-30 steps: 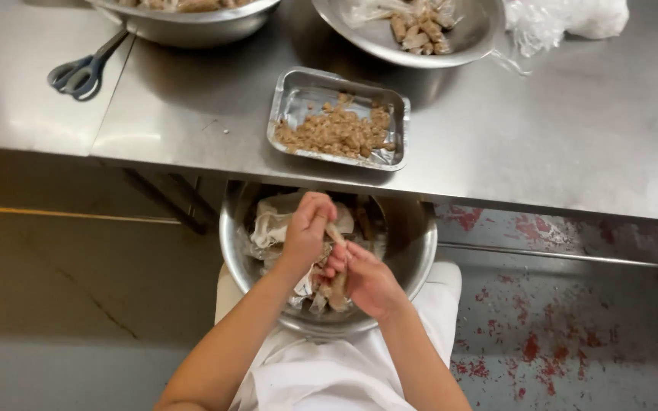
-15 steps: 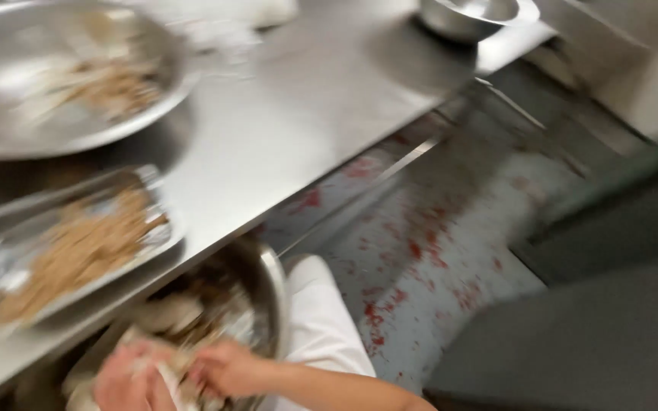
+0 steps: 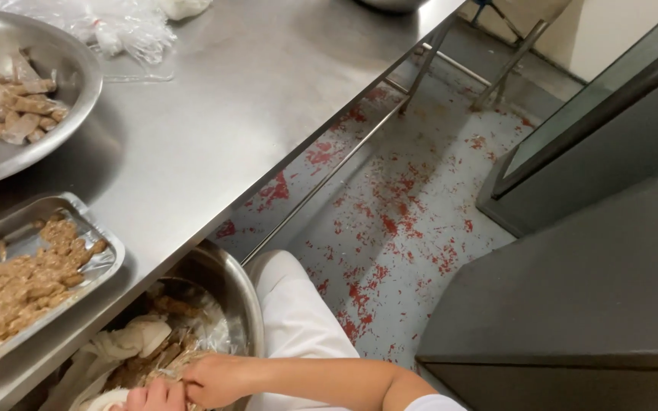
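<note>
Where the steel bowl [image 3: 230,293] sits in the lap below the worktop [image 3: 215,114], right hand [image 3: 211,379] & left hand [image 3: 154,396] each grip clenched on a wrapped brown stick [image 3: 167,371]; looks light, crumbly, film slippery, so prob. best pinched at wrapper ends.

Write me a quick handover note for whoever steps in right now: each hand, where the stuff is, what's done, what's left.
Right hand and left hand: both low in the lap bowl, closed on a pale wrapper.
Lap bowl holds wrappers and brown sticks.
Tray on the steel table: brown crumbled filling.
Big bowl at the table's left: more wrapped brown sticks.
Done: tray partly filled.
Left: sticks in both bowls.
</note>
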